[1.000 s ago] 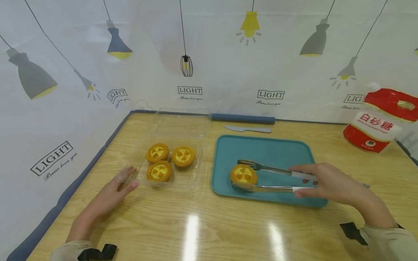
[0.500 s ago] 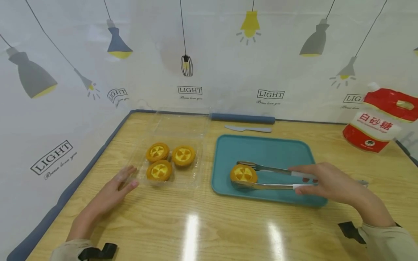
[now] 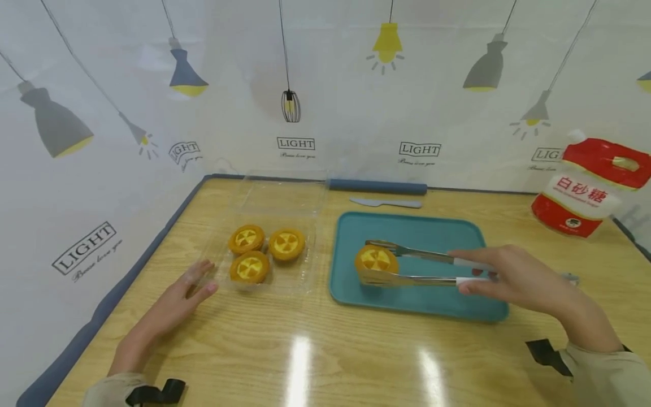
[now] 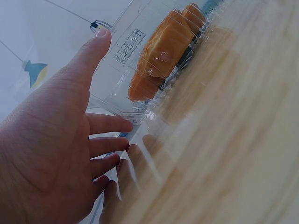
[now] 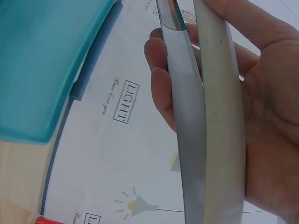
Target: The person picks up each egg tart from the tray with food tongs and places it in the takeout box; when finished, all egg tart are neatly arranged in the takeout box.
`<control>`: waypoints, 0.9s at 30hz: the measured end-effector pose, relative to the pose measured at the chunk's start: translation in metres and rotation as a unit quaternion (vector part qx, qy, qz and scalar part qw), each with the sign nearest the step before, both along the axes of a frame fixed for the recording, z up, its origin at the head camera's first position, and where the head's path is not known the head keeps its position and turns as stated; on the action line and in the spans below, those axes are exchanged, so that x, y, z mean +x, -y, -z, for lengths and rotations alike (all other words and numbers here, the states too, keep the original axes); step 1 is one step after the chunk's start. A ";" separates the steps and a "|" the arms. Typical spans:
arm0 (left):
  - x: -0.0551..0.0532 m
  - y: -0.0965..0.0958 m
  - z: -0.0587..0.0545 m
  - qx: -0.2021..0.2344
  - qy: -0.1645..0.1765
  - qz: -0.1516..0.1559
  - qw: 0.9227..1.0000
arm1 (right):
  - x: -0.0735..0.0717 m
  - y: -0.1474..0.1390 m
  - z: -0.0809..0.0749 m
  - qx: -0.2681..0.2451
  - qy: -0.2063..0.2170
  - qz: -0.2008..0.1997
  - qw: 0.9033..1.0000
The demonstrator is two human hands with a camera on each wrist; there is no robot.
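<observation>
In the head view, my right hand (image 3: 524,280) grips metal tongs (image 3: 427,280) by their pale handles, thumb on one arm and fingers on the other. The tongs' ends lie on either side of an egg tart (image 3: 376,260), close over the teal tray (image 3: 458,302). In the right wrist view, the fingers (image 5: 161,79) curl round the handle. My left hand (image 3: 175,302) has its fingers spread at the near left corner of a clear plastic box (image 3: 305,277). In the left wrist view, its fingertips are right at the box's corner. Three tarts (image 3: 246,240) sit inside the box.
The box's clear lid (image 3: 285,195) stands open at the back. A knife (image 3: 386,203) lies behind the tray, and a blue roll (image 3: 378,186) runs along the wall. At the back right stands a red and white sugar bag (image 3: 585,189).
The tongs have closed in on the tart, and both have shifted slightly up and left over the tray. My left hand has stayed beside the box. The head view has tilted slightly.
</observation>
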State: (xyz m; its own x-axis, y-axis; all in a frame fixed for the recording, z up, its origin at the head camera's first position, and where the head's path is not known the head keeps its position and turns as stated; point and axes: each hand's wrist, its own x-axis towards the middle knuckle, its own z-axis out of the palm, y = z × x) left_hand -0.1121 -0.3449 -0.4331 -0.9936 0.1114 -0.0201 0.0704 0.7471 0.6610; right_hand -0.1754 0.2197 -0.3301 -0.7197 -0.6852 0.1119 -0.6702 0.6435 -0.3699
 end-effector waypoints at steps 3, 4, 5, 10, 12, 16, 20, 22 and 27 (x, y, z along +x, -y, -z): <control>0.001 0.000 -0.001 0.002 0.001 -0.004 1.000 | -0.001 0.008 -0.007 -0.016 -0.020 -0.014 1.000; 0.001 0.000 -0.001 0.002 0.001 -0.005 1.000 | -0.001 0.012 -0.009 -0.019 -0.020 -0.015 1.000; 0.001 0.000 0.000 0.003 0.000 -0.006 1.000 | -0.002 0.016 -0.011 -0.020 -0.017 -0.015 1.000; 0.000 -0.001 0.001 0.003 -0.002 -0.005 1.000 | -0.006 0.038 -0.017 -0.035 -0.003 -0.042 0.998; 0.000 -0.001 0.001 0.000 -0.006 -0.005 1.000 | -0.009 0.047 -0.019 -0.045 -0.014 -0.062 0.997; 0.000 -0.001 0.001 -0.003 -0.005 -0.003 1.000 | -0.014 0.065 -0.022 -0.047 -0.030 -0.083 0.995; 0.000 0.000 0.001 -0.003 -0.007 -0.002 1.000 | -0.017 0.083 -0.024 -0.031 0.004 -0.084 0.996; 0.000 0.000 0.000 -0.001 -0.009 -0.002 1.000 | -0.019 0.092 -0.024 -0.024 0.027 -0.087 0.996; 0.002 0.000 -0.001 0.000 -0.007 -0.001 1.000 | -0.025 0.113 -0.023 -0.019 0.059 -0.114 0.992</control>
State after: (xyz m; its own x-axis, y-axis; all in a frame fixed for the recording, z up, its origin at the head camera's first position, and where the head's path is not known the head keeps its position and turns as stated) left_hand -0.1103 -0.3450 -0.4326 -0.9940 0.1088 -0.0066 0.0774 0.7476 0.6596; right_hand -0.2002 0.1069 -0.3069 -0.5555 -0.8289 0.0658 -0.7479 0.4635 -0.4752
